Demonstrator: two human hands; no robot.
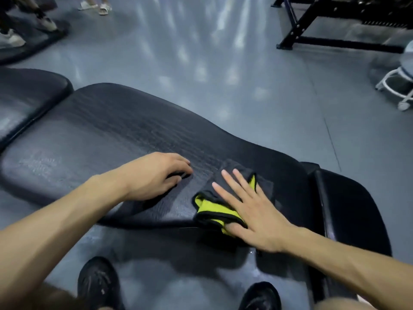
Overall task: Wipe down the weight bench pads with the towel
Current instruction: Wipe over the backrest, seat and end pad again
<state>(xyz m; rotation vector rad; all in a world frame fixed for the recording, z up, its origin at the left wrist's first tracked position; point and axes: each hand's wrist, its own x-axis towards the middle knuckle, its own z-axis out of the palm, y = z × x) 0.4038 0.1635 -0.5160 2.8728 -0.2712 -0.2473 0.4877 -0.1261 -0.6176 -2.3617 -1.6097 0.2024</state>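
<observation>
A long black padded bench back pad (116,130) runs across the view from left to right. A folded grey and yellow towel (214,209) lies on its near right part. My right hand (250,209) presses flat on the towel, fingers spread, thumb tucked under its near fold. My left hand (156,175) rests on the bare pad just left of the towel, fingers curled down and holding nothing. A second black pad (26,95) adjoins at the far left, and another black pad (348,209) sits at the right end.
My two black shoes (98,285) stand on the grey floor in front of the bench. A black steel rack (312,23) stands at the back right, a white wheeled stool (400,86) at the right edge. Other people's feet (96,5) show at the top left.
</observation>
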